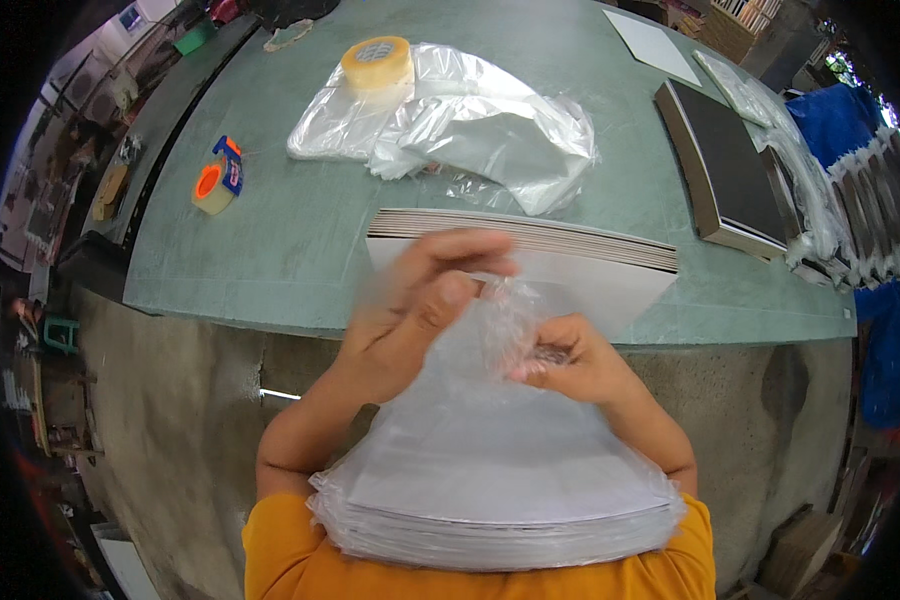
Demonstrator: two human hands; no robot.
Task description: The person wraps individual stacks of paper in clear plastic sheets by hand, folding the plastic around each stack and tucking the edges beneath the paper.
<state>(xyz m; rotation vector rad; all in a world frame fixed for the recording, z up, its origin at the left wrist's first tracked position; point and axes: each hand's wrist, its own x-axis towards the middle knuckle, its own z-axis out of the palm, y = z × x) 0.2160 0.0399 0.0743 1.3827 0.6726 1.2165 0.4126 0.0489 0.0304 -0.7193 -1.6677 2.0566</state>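
My left hand (410, 315) is raised, slightly blurred, with its thumb and fingers curled at crumpled clear plastic film (505, 325). Lower and to the right, my right hand (580, 360) grips a bunched part of that film. The film runs down over a stack of flat white sheets or boards (500, 505) in clear plastic, whose near end lies close against my chest. Just beyond my hands, a stack of white boards (590, 260) with layered edges rests at the table's near edge. Where the two stacks meet is hidden by my hands and the film.
On the green table (270, 260) lie a pile of clear plastic bags (510, 140) with a tape roll (378, 65) on it, and an orange-and-blue tape dispenser (218, 180) at left. Dark boards (725, 165) and plastic-wrapped packs (810, 200) occupy the right side.
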